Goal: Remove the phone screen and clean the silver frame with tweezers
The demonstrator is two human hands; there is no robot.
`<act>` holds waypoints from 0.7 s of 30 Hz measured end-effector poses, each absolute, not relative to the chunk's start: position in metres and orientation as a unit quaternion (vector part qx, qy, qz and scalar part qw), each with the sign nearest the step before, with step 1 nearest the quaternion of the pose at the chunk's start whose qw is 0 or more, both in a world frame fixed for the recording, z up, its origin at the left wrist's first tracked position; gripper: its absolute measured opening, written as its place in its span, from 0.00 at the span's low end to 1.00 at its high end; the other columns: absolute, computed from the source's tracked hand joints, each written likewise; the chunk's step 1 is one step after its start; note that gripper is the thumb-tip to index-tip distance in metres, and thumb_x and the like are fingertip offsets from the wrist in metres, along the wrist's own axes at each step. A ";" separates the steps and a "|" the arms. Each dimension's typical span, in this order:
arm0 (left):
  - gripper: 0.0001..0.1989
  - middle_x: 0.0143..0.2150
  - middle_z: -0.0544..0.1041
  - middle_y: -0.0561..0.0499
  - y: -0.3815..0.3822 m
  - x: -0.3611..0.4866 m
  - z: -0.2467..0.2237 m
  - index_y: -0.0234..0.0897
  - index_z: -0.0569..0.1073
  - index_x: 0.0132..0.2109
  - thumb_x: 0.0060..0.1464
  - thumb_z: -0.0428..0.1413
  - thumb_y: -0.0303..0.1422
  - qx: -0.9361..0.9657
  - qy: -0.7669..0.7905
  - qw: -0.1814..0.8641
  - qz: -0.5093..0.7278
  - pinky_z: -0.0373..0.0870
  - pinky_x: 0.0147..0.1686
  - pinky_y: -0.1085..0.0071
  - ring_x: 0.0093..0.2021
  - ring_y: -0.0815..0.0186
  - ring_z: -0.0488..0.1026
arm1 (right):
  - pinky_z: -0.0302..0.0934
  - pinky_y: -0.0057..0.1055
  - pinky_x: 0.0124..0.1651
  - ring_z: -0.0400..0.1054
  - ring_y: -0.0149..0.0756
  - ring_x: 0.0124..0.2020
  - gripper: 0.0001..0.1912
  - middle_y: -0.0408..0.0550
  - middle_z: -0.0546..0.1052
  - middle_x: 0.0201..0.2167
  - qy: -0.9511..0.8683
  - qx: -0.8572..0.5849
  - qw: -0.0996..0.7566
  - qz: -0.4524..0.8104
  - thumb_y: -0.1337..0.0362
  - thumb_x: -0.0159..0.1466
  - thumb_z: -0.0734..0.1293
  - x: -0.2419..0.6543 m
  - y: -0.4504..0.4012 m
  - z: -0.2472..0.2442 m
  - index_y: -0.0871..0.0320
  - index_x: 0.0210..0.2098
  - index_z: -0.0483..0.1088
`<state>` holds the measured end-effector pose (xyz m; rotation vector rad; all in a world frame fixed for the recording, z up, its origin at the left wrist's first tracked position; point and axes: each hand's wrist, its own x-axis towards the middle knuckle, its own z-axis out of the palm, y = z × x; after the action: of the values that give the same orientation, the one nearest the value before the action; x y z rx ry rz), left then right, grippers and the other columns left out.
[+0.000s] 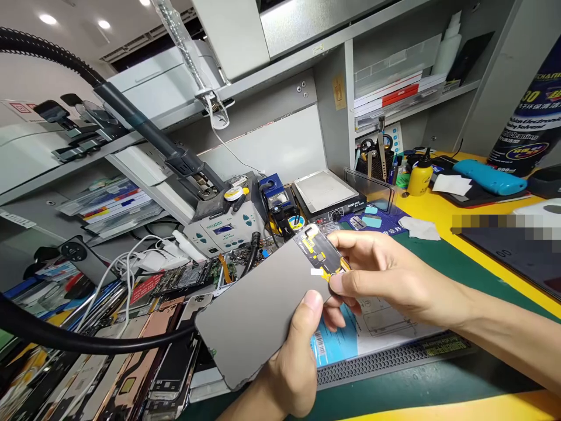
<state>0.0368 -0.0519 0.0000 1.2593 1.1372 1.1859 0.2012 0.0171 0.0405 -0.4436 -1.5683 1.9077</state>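
A phone screen panel [258, 304], its grey back facing me, is held tilted above the work mat. My left hand [291, 365] grips its lower edge, the thumb lying flat on the grey back and the fingers hidden beneath. At the panel's upper right end, my right hand [390, 280] pinches the edge beside a black and yellow flex circuit [322, 254] with its thumb and fingers. A small white label sits by that circuit. Under the hands lies a blue and white printed sheet [350, 336] on a grey honeycomb-edged pad [372, 362].
Stacked phone screens and parts [127, 374] fill the left side. A rework station [223, 228], a flat heating plate [326, 193] and a yellow bottle [419, 175] stand behind. A black hose [109, 342] crosses the left; a dark tablet-like device [512, 251] lies right.
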 end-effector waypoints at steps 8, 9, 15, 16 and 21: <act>0.25 0.34 0.79 0.46 -0.049 0.037 0.002 0.38 0.72 0.30 0.68 0.44 0.48 0.519 0.421 0.528 0.523 0.68 0.49 0.61 0.41 0.56 0.76 | 0.59 0.27 0.29 0.69 0.31 0.27 0.09 0.47 0.77 0.26 -0.595 -0.161 0.292 0.732 0.63 0.65 0.68 0.202 0.021 0.041 0.61 0.41 0.68; 0.25 0.34 0.79 0.46 -0.049 0.038 0.003 0.38 0.72 0.30 0.68 0.44 0.48 0.513 0.413 0.534 0.530 0.68 0.49 0.60 0.41 0.56 0.76 | 0.60 0.27 0.29 0.69 0.31 0.27 0.09 0.46 0.77 0.27 -0.593 -0.168 0.291 0.732 0.62 0.65 0.69 0.202 0.022 0.041 0.61 0.40 0.68; 0.22 0.27 0.78 0.50 -0.044 0.037 0.011 0.38 0.71 0.30 0.68 0.46 0.45 0.494 0.415 0.527 0.553 0.68 0.42 0.64 0.34 0.59 0.77 | 0.61 0.27 0.30 0.66 0.28 0.24 0.15 0.52 0.80 0.30 -0.593 -0.228 0.260 0.727 0.56 0.64 0.71 0.202 0.025 0.043 0.63 0.32 0.71; 0.22 0.27 0.77 0.50 -0.043 0.036 0.010 0.39 0.71 0.30 0.67 0.46 0.45 0.497 0.425 0.520 0.550 0.67 0.42 0.64 0.34 0.60 0.76 | 0.61 0.28 0.30 0.67 0.28 0.24 0.16 0.53 0.80 0.31 -0.591 -0.233 0.255 0.729 0.55 0.64 0.71 0.202 0.026 0.043 0.64 0.32 0.72; 0.23 0.27 0.72 0.51 -0.039 0.029 0.002 0.39 0.74 0.30 0.66 0.47 0.48 0.492 0.500 0.461 0.544 0.62 0.43 0.63 0.34 0.60 0.69 | 0.64 0.29 0.31 0.69 0.29 0.24 0.17 0.53 0.80 0.30 -0.569 -0.246 0.251 0.744 0.54 0.60 0.74 0.203 0.029 0.040 0.65 0.31 0.75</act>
<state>0.0293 -0.0392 0.0024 1.2094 1.2310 1.3373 0.2029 0.0295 0.0402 -0.6682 -1.5476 2.0244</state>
